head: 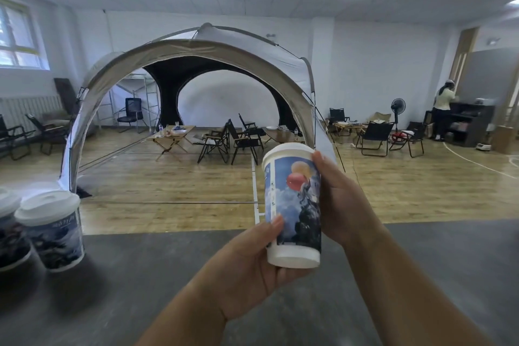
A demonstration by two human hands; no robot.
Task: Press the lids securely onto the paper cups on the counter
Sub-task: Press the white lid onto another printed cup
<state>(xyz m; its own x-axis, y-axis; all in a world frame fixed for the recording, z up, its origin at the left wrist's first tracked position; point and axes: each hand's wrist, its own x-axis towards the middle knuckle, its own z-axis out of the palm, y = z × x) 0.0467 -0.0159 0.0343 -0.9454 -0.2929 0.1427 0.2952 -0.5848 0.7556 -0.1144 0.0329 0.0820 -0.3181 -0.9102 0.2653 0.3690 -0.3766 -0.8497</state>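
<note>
L hand (250, 270) & R hand (345, 205) both hold 1 lidded cup (292, 205) up above the tabletop (168, 289), fingers (276, 225) clamped round its base & side; 2 other lidded cups (53, 233) stand at left.

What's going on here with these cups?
A person holds a printed paper cup in both hands, raised above a dark counter. The left hand grips its lower part and the right hand wraps round its side. A white lid already sits on it. At the left, a second lidded cup stands on the counter beside a third cup, cut off by the picture's edge.
</note>
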